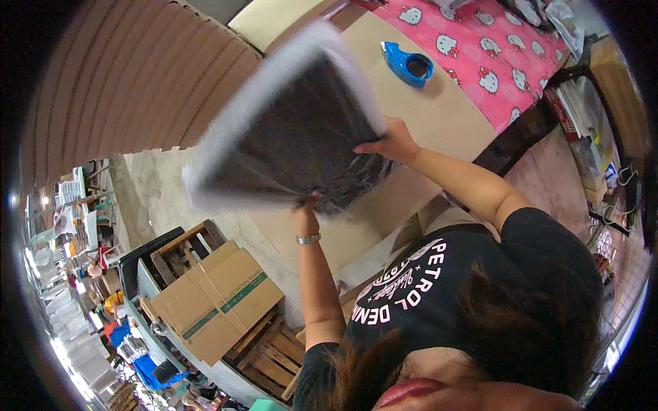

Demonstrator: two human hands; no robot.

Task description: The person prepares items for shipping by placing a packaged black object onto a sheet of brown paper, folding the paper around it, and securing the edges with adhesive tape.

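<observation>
Both my hands hold up a flat rectangular panel (pixel 288 130), dark in the middle with thick white padded edges like foam wrap. Shiny, creased clear plastic seems to cover its near side. My left hand (pixel 306 214), with a metal-band watch (pixel 308 239) at the wrist, grips the near lower edge, its thumb on the dark face. At the right edge, my right hand (pixel 396 142) is closed on the panel with the thumb lying across the front. The other fingers are hidden behind it. The panel is tilted above a beige worktable (pixel 466 113) and slightly blurred.
A blue tape dispenser (pixel 408 65) lies on the table beside a pink cartoon-cat sheet (pixel 490 48). Brown corrugated material (pixel 137 82) rises at the upper left. A flat cardboard box (pixel 216 301) rests on a wooden pallet (pixel 267 356) at lower left. Laden shelves (pixel 589 130) stand at right.
</observation>
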